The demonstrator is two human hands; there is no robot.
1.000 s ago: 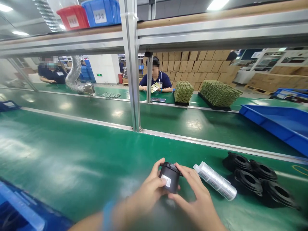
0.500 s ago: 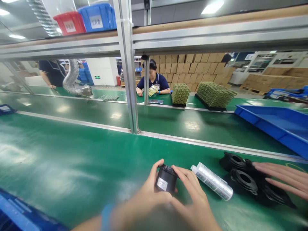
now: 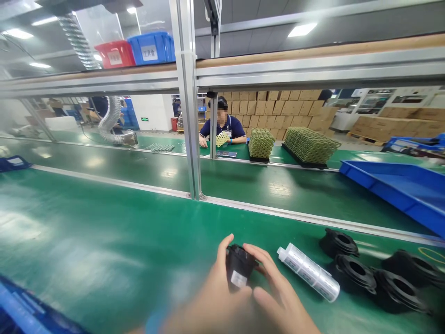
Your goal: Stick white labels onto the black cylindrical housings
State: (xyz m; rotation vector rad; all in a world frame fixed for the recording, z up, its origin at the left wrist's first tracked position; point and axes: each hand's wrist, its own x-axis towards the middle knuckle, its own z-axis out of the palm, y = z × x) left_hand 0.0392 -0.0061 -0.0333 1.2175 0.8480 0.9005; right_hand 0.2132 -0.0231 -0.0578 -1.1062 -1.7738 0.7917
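Cup (image 3: 237,263) held at a tilt above a green bench (image 3: 125,232), hands at both sides.
Left hand (image 3: 220,285) is curled around the black cup, its index finger up by the top edge and its thumb in front, near the white label (image 3: 238,279); right hand (image 3: 283,292) is half open, its bent fingers reaching the cup's upper right side and its thumb spread apart from them, though whether it grips cannot be told. Just right of the right hand a white tube (image 3: 308,272) lies slantwise, and beyond it sit four black rings (image 3: 353,274), grouped near the bench's far rail (image 3: 299,215).
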